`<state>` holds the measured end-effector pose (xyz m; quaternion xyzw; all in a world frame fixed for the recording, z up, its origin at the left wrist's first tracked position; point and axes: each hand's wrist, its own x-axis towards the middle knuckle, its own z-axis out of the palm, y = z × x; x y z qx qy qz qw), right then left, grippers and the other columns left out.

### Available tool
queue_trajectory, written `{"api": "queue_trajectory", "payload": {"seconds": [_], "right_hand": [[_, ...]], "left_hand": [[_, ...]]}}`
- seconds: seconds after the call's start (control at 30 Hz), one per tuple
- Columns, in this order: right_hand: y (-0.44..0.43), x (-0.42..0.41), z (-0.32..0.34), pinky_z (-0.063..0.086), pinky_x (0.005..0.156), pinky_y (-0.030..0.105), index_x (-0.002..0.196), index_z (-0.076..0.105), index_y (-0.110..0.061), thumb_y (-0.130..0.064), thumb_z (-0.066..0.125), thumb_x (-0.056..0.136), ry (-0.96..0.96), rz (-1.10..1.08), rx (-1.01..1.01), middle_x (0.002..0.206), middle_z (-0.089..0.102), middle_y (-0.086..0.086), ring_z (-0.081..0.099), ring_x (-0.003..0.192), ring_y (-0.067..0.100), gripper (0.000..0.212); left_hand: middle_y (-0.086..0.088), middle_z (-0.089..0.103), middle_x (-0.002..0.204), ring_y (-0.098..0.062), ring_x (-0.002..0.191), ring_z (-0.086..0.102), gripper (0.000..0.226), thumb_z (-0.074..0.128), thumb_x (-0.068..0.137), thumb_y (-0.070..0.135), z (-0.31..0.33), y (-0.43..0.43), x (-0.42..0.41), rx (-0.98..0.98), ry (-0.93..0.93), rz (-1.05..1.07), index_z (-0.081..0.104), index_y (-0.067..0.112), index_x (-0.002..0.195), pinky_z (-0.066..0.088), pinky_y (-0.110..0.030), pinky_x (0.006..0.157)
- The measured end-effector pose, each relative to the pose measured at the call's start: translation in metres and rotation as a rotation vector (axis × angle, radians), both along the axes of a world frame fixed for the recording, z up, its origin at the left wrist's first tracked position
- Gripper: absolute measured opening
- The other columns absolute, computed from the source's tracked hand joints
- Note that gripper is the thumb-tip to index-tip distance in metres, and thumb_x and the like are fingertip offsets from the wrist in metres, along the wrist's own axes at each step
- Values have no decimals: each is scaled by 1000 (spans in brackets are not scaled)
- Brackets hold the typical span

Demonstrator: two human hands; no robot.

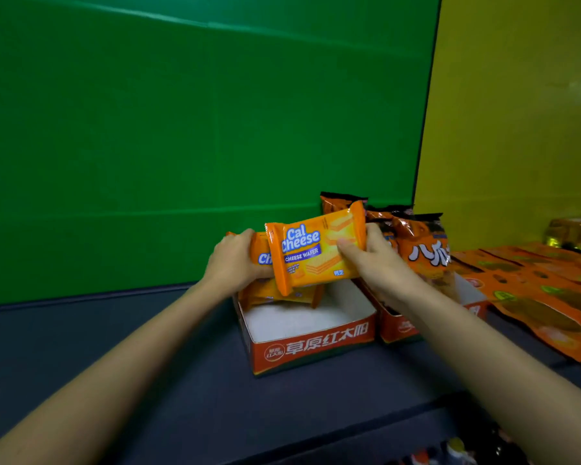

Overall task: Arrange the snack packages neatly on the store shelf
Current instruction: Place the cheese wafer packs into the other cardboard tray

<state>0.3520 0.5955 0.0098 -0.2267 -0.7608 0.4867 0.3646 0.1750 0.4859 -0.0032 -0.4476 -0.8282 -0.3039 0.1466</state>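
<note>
An orange Cal Cheese wafer pack [312,250] is held tilted above an open red and white display box [311,344]. My right hand [373,263] pinches its right end, thumb on the front. My left hand [233,263] grips a second Cal Cheese pack [261,251], mostly hidden behind the first. Another orange wafer pack [282,295] lies in the back of the box beneath them. The box's white floor shows at the front.
A second red box [399,327] with upright orange and black snack bags [423,246] stands to the right. Flat orange packages [544,297] lie spread at far right. The shelf surface [148,347] is dark blue, with a green back wall and yellow side wall.
</note>
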Motion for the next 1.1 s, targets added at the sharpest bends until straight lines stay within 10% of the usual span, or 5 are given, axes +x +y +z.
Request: {"api": "queue_trajectory", "payload": {"seconds": [0.23, 0.47, 0.9, 1.1], "right_hand": [[6, -21, -20, 50, 93, 37, 136, 25, -15, -18, 47, 97, -99, 180, -126, 130, 50, 7, 58, 109, 22, 45], [14, -23, -23, 49, 96, 38, 132, 28, -12, -14, 53, 93, -272, 143, 57, 135, 48, 9, 54, 118, 25, 46], [15, -31, -36, 36, 104, 28, 136, 33, -14, -24, 67, 84, -357, -36, 656, 136, 35, 3, 41, 126, 19, 63], [13, -27, -39, 28, 108, 33, 135, 39, -18, -37, 58, 87, -394, -135, 948, 140, 36, 1, 35, 130, 20, 54]], "left_hand": [[1, 60, 68, -12, 64, 54, 20, 77, 65, 11, -8, -13, -20, 13, -134, -126, 63, 2, 78, 49, -33, 69], [11, 58, 62, 13, 60, 54, 16, 70, 69, -4, -14, -23, -12, 89, -59, -127, 69, 3, 84, 38, -3, 59], [-1, 59, 81, -11, 78, 50, 33, 67, 75, -2, -16, -27, 4, 186, 11, 47, 69, 7, 106, 32, 3, 63], [-7, 70, 100, -24, 97, 54, 19, 64, 82, 11, -17, -50, 0, 167, 193, 121, 69, 9, 100, 38, -26, 78]]}}
